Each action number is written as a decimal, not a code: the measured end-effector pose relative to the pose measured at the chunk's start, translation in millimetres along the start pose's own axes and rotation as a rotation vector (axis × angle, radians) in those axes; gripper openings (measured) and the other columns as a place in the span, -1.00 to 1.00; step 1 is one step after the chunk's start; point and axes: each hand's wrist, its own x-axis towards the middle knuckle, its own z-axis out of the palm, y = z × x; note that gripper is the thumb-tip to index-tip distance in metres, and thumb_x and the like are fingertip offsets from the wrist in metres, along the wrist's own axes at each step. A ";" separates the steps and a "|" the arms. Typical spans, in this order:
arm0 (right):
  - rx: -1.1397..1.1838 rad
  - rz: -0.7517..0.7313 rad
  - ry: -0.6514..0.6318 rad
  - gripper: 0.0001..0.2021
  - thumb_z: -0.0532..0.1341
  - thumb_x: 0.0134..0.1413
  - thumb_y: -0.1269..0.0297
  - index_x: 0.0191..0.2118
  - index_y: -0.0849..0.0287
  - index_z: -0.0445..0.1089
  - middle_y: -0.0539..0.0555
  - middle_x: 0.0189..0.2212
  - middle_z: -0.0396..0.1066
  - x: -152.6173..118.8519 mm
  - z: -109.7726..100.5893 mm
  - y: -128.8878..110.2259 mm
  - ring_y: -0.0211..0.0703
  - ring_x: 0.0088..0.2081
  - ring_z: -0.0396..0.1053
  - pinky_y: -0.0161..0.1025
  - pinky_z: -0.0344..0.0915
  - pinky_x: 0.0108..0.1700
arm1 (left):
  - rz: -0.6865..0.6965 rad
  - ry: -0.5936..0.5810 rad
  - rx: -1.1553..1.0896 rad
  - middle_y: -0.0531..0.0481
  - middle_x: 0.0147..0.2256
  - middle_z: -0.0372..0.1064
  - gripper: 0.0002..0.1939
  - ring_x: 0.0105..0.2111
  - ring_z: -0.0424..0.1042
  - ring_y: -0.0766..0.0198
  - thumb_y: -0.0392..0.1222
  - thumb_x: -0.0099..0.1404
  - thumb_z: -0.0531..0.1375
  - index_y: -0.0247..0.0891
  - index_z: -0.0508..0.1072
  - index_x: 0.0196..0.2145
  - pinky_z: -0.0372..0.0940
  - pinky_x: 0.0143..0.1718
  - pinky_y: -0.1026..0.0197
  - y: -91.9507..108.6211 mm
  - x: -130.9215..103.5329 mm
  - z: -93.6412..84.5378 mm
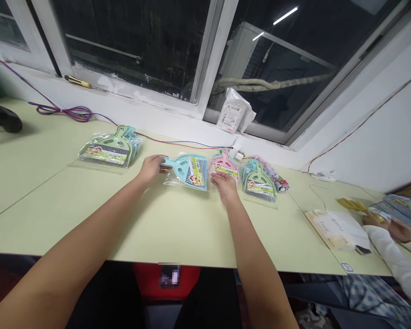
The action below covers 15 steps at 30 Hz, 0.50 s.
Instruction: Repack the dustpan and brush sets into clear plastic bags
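A light-blue dustpan-and-brush set (183, 169) in a clear plastic bag lies sideways between my hands, its colourful label facing up. My left hand (151, 169) is closed round its handle end. At the opposite end, the fingers of my right hand (225, 186) are pinched together at the bag's right edge. Just behind my right hand is a pink dustpan set (225, 160), partly covered by it. To the right lies a bagged stack of green and blue dustpan sets (259, 179). Another such stack, a green dustpan set (107, 147) on top, lies left of my left hand.
A window sill behind the pale table (178, 228) holds a screwdriver (78, 82) and a white package (233, 113). Cables (78, 113) run along the wall. At right, another person's hands (393, 226) are beside a white-and-beige packet (340, 230).
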 end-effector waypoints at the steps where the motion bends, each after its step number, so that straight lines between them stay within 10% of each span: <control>1: -0.008 -0.005 0.012 -0.70 0.40 -0.25 0.58 -0.34 0.17 0.39 0.06 -0.38 0.60 0.4 -0.9 -0.3 -0.21 -0.35 0.54 -0.24 0.55 -0.16 | -0.006 0.003 -0.013 -0.19 -0.31 0.50 -0.76 -0.42 0.59 0.11 -0.28 0.22 0.16 -0.43 0.52 -0.19 0.44 -0.42 0.17 0.8 -0.3 -0.2; 15: -0.587 -0.478 0.043 -0.87 0.20 0.11 0.29 -0.21 0.07 0.45 0.02 -0.27 0.60 -22.8 0.8 -18.5 -0.11 -0.24 0.48 -0.22 0.31 -0.14 | 0.013 0.005 -0.090 -0.10 -0.39 0.44 -0.80 -0.48 0.56 0.21 -0.32 0.25 0.16 -0.43 0.51 -0.19 0.51 -0.35 0.14 -9.1 3.9 1.3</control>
